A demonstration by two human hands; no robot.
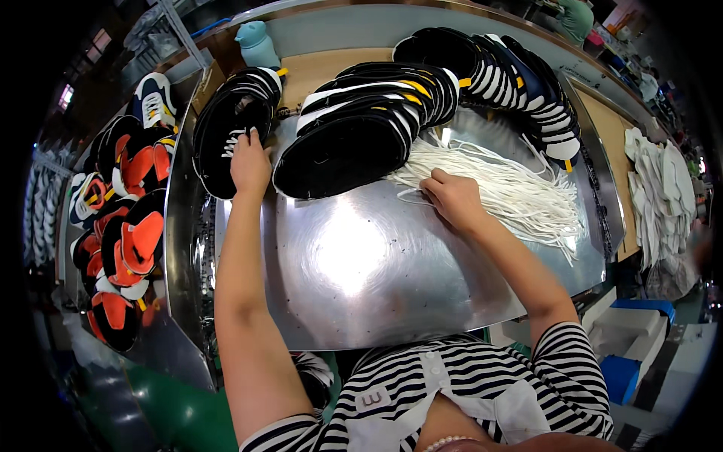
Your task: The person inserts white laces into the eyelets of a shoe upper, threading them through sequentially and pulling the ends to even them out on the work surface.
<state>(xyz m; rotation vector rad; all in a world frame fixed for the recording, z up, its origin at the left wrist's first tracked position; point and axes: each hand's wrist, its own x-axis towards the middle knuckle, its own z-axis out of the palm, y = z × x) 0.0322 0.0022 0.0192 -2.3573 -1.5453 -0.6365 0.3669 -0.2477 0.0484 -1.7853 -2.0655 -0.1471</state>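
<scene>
At the left of the metal table, my left hand [250, 164] lies against the top of a pile of black shoe uppers [218, 162]. Its fingers are stretched out and a little apart, beside a short white lace [233, 143] threaded in the top upper. My right hand [454, 199] is at the left end of a loose bundle of white shoelaces [520, 200], thumb and fingers pinched on a lace. Between my hands a fanned stack of black and white shoe uppers [339, 157] with yellow tabs lies on the table.
Another curved row of uppers [527, 94] stands at the back right. A light blue bottle [257, 45] is behind the left pile. Orange-lined shoe uppers [135, 237] fill a rack on the left. White pieces [659, 192] hang beyond the table's right edge.
</scene>
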